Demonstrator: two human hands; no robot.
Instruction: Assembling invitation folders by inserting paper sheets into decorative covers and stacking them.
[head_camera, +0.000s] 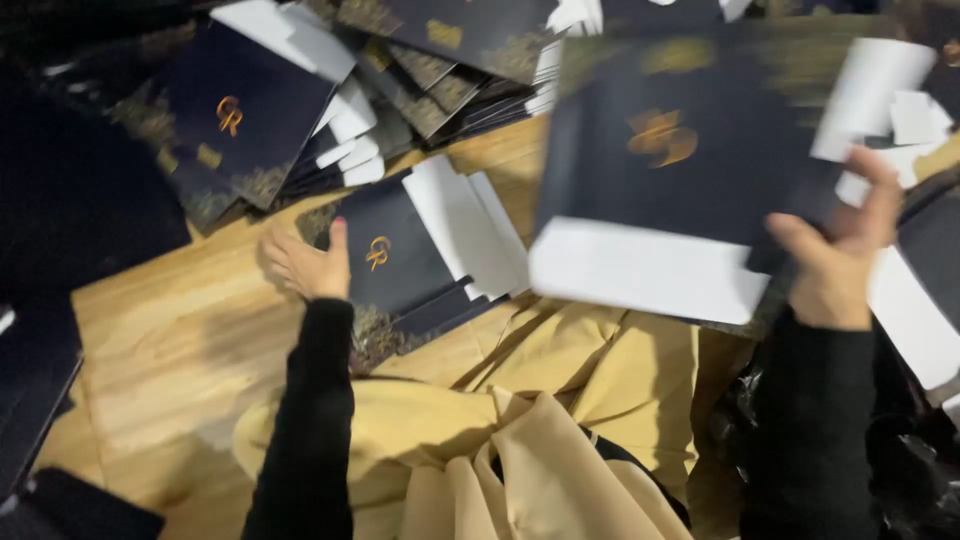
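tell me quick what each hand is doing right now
Left hand: open, fingers spread flat on a dark flat box blank lying on the wooden floor.
Right hand: closed on a lifted, motion-blurred dark box blank.

A flattened dark navy box blank (395, 262) with a gold emblem and white flaps lay face up on the wooden floor (170, 340), just below the heap of like blanks (260, 115). A second, blurred blank (670, 175) was held tilted above the floor, white flap lowermost.
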